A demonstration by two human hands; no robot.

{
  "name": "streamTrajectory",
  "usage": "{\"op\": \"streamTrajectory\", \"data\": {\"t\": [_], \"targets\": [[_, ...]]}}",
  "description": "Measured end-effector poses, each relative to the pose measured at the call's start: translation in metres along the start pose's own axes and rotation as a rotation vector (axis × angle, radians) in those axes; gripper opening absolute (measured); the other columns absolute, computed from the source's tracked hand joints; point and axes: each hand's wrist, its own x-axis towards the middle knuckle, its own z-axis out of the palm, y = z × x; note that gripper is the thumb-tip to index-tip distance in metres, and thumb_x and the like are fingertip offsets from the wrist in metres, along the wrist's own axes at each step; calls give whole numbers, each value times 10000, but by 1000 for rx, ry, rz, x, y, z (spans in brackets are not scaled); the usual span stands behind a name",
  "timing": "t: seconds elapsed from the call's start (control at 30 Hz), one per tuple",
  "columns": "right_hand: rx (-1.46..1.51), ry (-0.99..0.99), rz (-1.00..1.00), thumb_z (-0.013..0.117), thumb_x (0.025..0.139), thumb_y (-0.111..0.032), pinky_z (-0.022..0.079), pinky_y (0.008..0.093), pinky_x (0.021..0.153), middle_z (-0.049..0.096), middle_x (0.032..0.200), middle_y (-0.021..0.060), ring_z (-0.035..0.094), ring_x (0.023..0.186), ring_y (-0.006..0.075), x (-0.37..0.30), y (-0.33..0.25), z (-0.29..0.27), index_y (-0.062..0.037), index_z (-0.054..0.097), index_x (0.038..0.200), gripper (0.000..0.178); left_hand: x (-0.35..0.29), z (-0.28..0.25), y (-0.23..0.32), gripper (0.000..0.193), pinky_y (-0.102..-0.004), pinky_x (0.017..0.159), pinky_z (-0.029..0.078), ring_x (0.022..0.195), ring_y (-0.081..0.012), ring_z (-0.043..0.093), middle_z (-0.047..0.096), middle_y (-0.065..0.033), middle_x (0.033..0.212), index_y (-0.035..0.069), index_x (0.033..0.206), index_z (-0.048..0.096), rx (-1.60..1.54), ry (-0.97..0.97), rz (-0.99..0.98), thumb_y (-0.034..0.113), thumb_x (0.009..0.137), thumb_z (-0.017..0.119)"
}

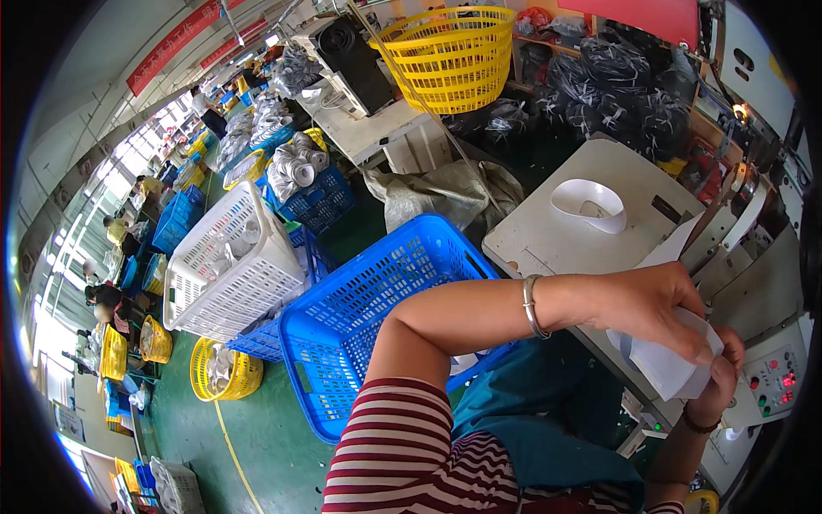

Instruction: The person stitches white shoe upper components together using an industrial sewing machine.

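Observation:
My left hand [655, 313] reaches across to the right, a silver bangle on its wrist. Its fingers are closed on a white, smooth, sheet-like piece [672, 367], bent over into a loop. Opposite it, my right hand [726, 373], with a dark beaded bracelet, pinches the right edge of the same piece. Both hands are close together in front of the machine's worktable [548, 231]. A looped white band [610, 223] lies on that table beyond my left hand. The exact kind of the white pieces cannot be made out.
A machine [745, 214] with a lit control panel [775, 381] stands at the right. A blue basket [300, 377] is beside my left arm, with a white basket [235, 287] behind it. A yellow basket [449, 64] and black bags [616, 77] are farther back. Several people work far left.

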Motion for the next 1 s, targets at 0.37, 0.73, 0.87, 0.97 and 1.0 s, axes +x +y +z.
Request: {"op": "streamTrajectory", "data": {"t": [0.37,0.73,0.87,0.97,1.0], "targets": [[-123,-84,-47,579,760,-255,395,231,698,554,848,77,508,755,112,7,-18,4,49,535,962,368,9,-8,1,319,-228,463,386,528,-40,503,586,-14,574,-32,748,663,78,-58,149,275,735,746],[84,1,-5,566,789,-68,413,216,706,621,827,53,556,754,93,48,-30,34,53,600,972,222,25,-50,2,198,-200,595,424,678,-43,521,601,11,737,-24,859,640,49,51,-5,135,766,715],[25,-38,-166,573,811,-85,429,228,712,624,821,52,570,756,93,66,-48,21,45,617,921,176,52,-52,17,189,-186,627,433,691,-41,538,622,-5,759,-15,865,648,112,102,18,144,781,704],[159,-45,-157,565,823,-88,439,239,713,631,825,56,580,754,101,82,-59,25,37,619,912,162,68,-53,27,187,-188,589,425,667,-36,538,626,9,744,6,871,668,105,135,94,171,790,701],[182,-23,-189,556,833,-91,444,240,706,637,825,61,586,746,101,87,-55,26,34,619,898,155,71,-58,30,205,-180,612,423,684,-31,534,628,11,751,12,862,671,157,151,97,206,800,691]]}}
